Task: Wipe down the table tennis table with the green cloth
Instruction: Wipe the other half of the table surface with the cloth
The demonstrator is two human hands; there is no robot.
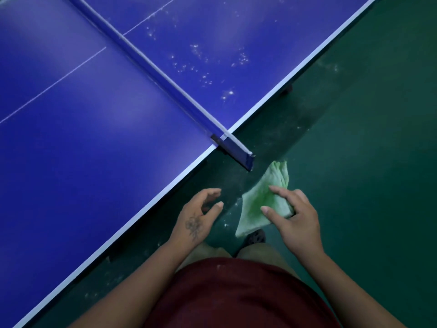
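The right hand point(295, 216) grips the folded cloth point(262, 202) just beside the net point(165, 76) end, off the table point(94, 150). The left hand point(201, 216) hangs loose, holding nothing.

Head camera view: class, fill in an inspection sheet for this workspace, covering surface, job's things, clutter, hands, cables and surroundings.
Surface: blue table tennis table with white edge; white specks scattered on the half right of the blue white-topped net.
Job's things: green fabric cloth, folded, held off the table above the floor.
Clutter: nothing seen.
Hands: right hand pinches the cloth; left hand holds nothing, fingers loosely curled.
Cables: nothing seen.
Surroundings: dusty dark green floor.
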